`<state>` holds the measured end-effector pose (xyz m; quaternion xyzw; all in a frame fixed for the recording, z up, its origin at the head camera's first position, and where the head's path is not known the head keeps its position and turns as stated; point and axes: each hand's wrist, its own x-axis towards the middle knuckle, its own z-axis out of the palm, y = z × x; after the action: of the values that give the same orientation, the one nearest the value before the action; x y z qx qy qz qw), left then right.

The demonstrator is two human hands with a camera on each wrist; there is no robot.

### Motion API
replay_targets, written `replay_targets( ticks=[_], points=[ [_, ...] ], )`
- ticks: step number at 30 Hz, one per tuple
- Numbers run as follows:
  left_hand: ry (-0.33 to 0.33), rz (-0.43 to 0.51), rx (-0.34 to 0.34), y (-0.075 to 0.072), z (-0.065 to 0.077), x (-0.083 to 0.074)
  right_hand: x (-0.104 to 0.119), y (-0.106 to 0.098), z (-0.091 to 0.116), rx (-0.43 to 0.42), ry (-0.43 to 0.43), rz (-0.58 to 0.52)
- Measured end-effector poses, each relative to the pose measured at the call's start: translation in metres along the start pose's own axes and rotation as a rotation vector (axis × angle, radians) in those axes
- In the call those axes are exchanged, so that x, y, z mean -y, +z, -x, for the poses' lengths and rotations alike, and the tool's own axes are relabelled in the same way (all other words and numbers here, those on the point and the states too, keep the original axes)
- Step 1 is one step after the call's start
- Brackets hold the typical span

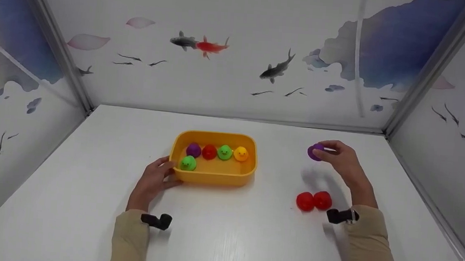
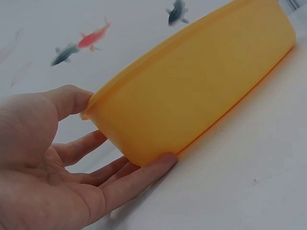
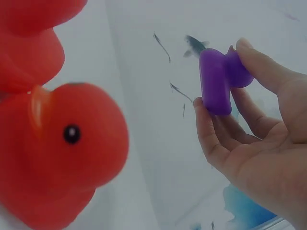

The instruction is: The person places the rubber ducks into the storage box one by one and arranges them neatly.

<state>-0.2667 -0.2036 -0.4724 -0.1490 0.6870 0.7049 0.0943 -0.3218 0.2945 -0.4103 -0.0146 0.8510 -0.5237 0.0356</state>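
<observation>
My left hand (image 1: 154, 181) grips the left end of a yellow plastic bin (image 1: 214, 179). In the left wrist view the thumb lies at the bin's rim and the fingers reach round its side and lower corner. Held up over the table on the right, a purple rubber duck (image 1: 315, 152) is pinched between the thumb and fingers of my right hand (image 1: 344, 161). The right wrist view shows the purple duck (image 3: 216, 84) from its side, partly covered by the thumb. Two red rubber ducks (image 1: 305, 201) (image 1: 323, 200) sit side by side on the table below that hand.
Several ducks stand inside the bin: a purple one (image 1: 193, 150), a red one (image 1: 209, 152), a yellow one (image 1: 241, 153) and two green ones (image 1: 225, 152) (image 1: 188, 163). White walls with painted fish enclose the white table (image 1: 225, 228) at the back and sides.
</observation>
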Motion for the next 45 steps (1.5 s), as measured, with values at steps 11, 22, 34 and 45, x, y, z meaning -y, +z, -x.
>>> replay_targets(
  ticks=[11,22,34,45],
  points=[
    [-0.011,-0.011,-0.001,-0.001,-0.001,0.001,0.018,0.022,-0.001,0.055,-0.011,-0.08],
    [-0.008,0.016,-0.01,0.001,-0.004,0.002,0.023,0.05,-0.005,0.074,-0.043,-0.154],
    [0.006,0.018,-0.001,0.0,-0.004,0.004,0.042,0.075,-0.014,0.081,-0.015,-0.087],
    [0.007,0.022,-0.007,-0.001,-0.003,0.003,0.066,0.104,-0.02,0.203,-0.024,-0.012]
  ],
)
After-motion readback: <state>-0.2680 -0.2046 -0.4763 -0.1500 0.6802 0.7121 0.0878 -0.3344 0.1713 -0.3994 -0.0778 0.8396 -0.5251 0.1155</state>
